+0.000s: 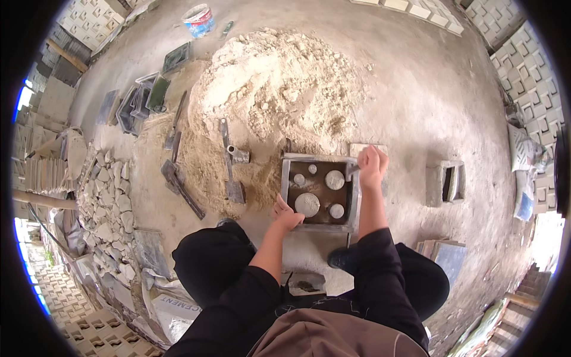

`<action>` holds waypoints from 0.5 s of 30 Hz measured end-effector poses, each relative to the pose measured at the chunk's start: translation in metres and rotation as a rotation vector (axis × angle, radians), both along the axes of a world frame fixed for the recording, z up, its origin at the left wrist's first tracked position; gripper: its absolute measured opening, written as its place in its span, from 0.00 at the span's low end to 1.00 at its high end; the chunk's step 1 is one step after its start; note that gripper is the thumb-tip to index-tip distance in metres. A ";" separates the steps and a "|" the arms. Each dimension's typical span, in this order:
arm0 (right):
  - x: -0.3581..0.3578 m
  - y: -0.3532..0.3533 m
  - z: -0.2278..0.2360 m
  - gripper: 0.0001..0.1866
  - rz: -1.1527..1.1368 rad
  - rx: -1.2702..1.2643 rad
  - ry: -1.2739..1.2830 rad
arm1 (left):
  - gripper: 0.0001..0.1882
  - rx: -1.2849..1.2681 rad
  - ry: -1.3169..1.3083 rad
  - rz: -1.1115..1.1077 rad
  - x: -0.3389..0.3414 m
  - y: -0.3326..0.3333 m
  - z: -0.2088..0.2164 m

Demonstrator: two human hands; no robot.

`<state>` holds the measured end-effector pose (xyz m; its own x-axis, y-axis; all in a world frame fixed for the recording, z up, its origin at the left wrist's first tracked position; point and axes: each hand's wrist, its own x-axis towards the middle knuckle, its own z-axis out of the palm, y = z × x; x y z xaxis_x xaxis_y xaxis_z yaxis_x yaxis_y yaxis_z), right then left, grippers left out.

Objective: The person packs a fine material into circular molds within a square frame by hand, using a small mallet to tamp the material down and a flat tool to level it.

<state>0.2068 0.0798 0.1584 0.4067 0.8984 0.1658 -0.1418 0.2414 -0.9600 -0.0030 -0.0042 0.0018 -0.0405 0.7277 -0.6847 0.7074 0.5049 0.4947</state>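
Note:
A square grey mould frame point(319, 228) lies on the floor in front of me. Inside it stand several round discs of different sizes on a brown base, the largest disc point(307, 204) near the lower left. My left hand point(287, 215) grips the frame's left side close to the lower corner, its fingers curled at the rim. Above the upper right corner, my right hand point(372, 163) is closed in a fist. A small grey piece point(353, 171) sticks out beside that fist at the rim; its kind cannot be made out.
Beyond the frame rises a pale sandy heap point(279, 83). Left of it lie a shovel point(234, 187), a hammer-like tool point(239, 154) and dark moulds point(143, 98). Broken stones point(107, 205) fill the left. A hollow block point(446, 183) stands right; a bucket point(198, 21) stands far back.

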 end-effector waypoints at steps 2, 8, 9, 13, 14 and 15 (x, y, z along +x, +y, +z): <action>0.002 -0.006 0.013 0.19 0.007 0.080 -0.080 | 0.62 0.005 -0.007 0.020 0.002 0.002 0.002; 0.003 -0.010 -0.014 0.20 0.063 -0.078 -0.218 | 0.61 -0.024 -0.041 0.062 0.008 0.003 0.006; 0.002 -0.002 -0.010 0.20 0.088 -0.130 -0.199 | 0.61 0.005 -0.052 0.064 0.007 0.002 0.006; -0.004 -0.016 0.015 0.20 0.000 0.000 -0.123 | 0.61 -0.030 -0.023 0.042 0.005 -0.002 0.007; -0.003 -0.013 0.007 0.19 0.002 0.080 -0.153 | 0.61 -0.040 -0.021 0.056 0.003 0.000 0.007; 0.004 -0.015 -0.007 0.20 -0.007 0.060 -0.157 | 0.61 -0.059 -0.031 0.048 0.008 0.002 0.010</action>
